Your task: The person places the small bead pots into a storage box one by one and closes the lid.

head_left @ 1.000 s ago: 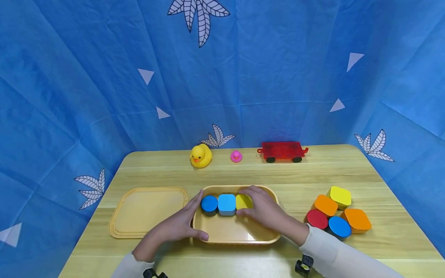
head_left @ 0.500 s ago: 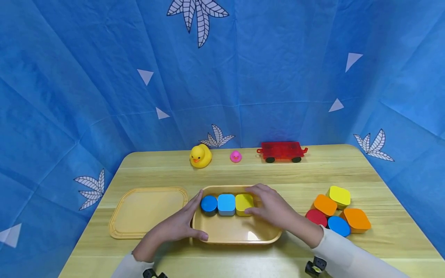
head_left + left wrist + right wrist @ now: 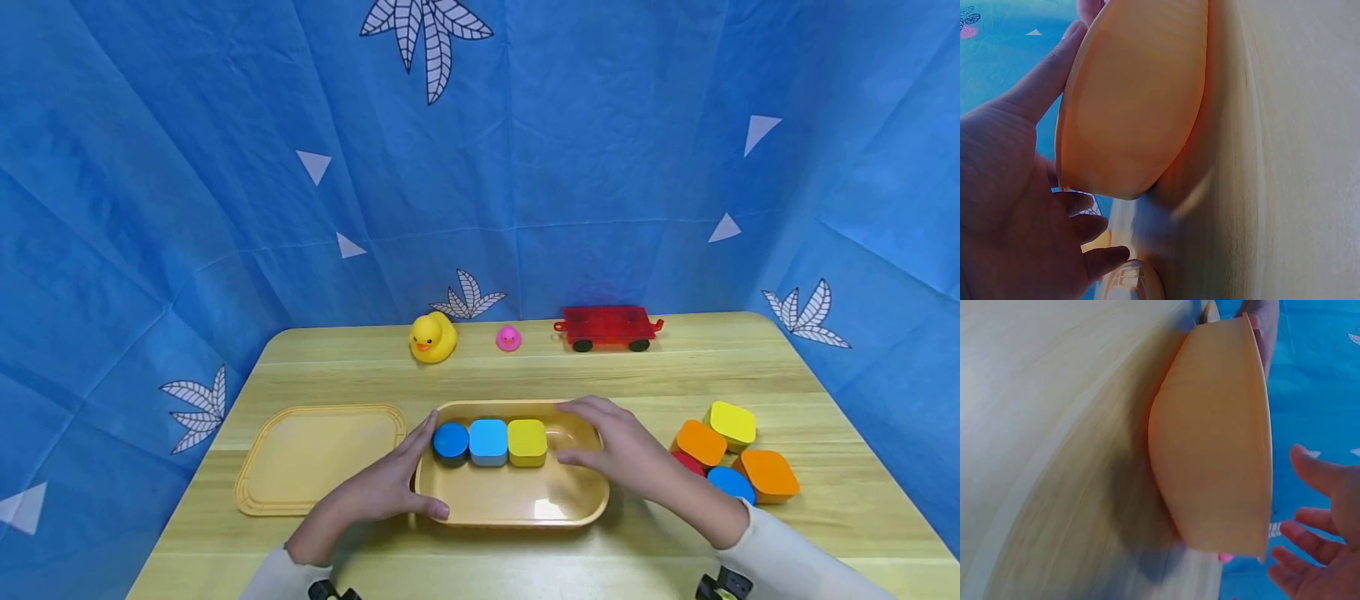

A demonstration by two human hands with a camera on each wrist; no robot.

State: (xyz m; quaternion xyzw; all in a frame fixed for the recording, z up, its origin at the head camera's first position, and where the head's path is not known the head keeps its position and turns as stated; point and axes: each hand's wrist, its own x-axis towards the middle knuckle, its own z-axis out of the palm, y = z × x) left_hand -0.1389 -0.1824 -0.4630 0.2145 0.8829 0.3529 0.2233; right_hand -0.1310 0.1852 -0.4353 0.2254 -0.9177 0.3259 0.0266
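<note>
An orange-tan plastic bin (image 3: 498, 500) stands on the table between both hands. Inside, along its far wall, sit a round dark-blue block (image 3: 452, 440), a light-blue square block (image 3: 488, 437) and a yellow square block (image 3: 527, 438), side by side. My left hand (image 3: 378, 487) spans the bin's left end, thumb at the near rim and straight forefinger at the far corner; its other fingers (image 3: 1094, 228) spread below the rim in the left wrist view. Over the bin's right end hovers my right hand (image 3: 618, 446), holding nothing, with fingers and thumb apart, short of the bin wall (image 3: 1210, 444) in the right wrist view.
A flat tan lid (image 3: 322, 458) lies left of the bin. Several blocks, orange (image 3: 768, 475), yellow (image 3: 732, 423), blue (image 3: 731, 483) and red, cluster at the right, partly behind my forearm. A yellow duck (image 3: 432, 337), pink duck (image 3: 508, 337) and red toy wagon (image 3: 609, 327) line the back.
My right hand has let go of the yellow block beside the light-blue one and drawn back rightward to the bin's right end. My left hand has stayed put.
</note>
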